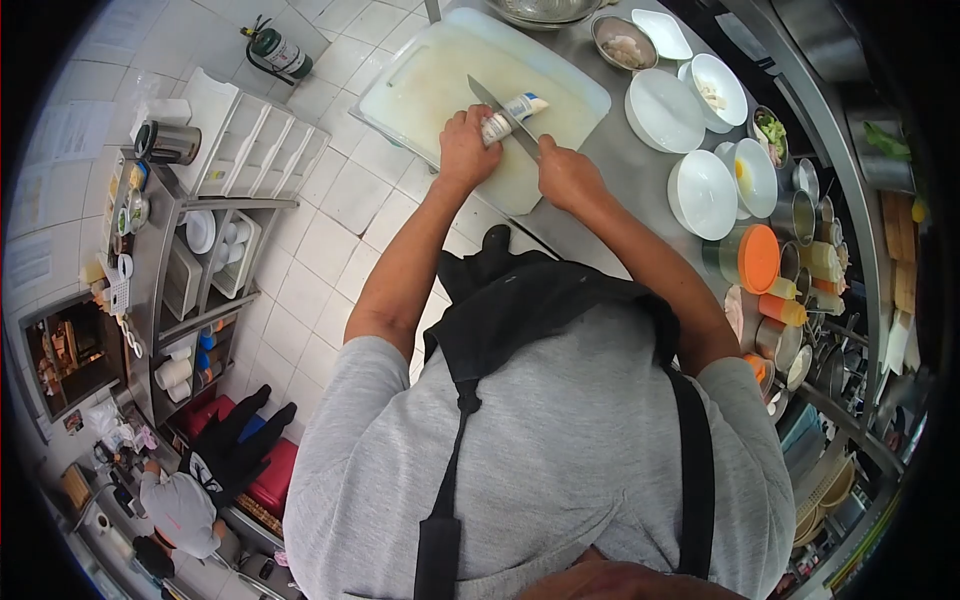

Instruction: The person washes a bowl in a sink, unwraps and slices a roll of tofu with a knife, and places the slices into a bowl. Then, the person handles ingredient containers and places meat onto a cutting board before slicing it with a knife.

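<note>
On the white cutting board (420,85) lies a white tube-shaped package with blue print (527,104). My left hand (468,150) is closed around its near-left end and presses it to the board. The fingers of my right hand (570,176) are wrapped round the handle of a kitchen knife (490,98). Its blade crosses the package at a slant, just right of my left fingers, with the tip pointing away from me. Whether the blade has cut into the wrapping I cannot tell.
White bowls (664,110) stand right of the board, one bowl (755,178) with something yellow inside. A metal bowl (625,42) holds pale pieces. An orange-lidded container (758,258) and squeeze bottles (782,309) stand nearer. Another person (185,510) is at lower left.
</note>
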Demonstrator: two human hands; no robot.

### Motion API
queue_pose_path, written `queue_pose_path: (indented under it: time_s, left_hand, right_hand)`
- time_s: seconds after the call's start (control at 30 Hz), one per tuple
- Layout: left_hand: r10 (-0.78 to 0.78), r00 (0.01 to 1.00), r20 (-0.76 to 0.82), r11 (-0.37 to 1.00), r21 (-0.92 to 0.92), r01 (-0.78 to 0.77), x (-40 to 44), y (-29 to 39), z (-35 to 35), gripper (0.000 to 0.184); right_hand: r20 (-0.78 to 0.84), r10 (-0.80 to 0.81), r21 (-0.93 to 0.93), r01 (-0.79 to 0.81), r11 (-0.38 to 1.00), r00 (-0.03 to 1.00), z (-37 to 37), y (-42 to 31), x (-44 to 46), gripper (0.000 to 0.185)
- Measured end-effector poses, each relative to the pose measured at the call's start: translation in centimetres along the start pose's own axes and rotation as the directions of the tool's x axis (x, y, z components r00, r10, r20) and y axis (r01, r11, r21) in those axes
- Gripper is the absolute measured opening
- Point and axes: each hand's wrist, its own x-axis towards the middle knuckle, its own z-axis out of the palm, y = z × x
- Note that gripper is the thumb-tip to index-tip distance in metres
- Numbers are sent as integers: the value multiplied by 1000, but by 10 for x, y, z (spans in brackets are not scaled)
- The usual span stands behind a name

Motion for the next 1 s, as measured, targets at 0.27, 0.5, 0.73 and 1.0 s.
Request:
queue_pose_path:
  time_s: [0.27,0.5,0.73,1.0]
  left_hand:
    - [-59,974,-217,996,-84,42,-16,-41,-38,51]
    - [-305,924,-231,845,-513,151,-47,-50,-121,50]
    - [-92,978,-185,771,-635,-47,-36,17,-171,49]
    - [20,998,-62,285,-956,-65,-14,101,-154,50]
  right_hand:
    - [7,-34,10,34,999,999,-2,0,-12,19]
    - [-86,-303,-105,293,950,949,23,11,-25,36]
    - [-179,-360,-243,313,918,916,28,34,-10,57]
    - [145,-215,903,-218,-371,966,-62,-40,6,48]
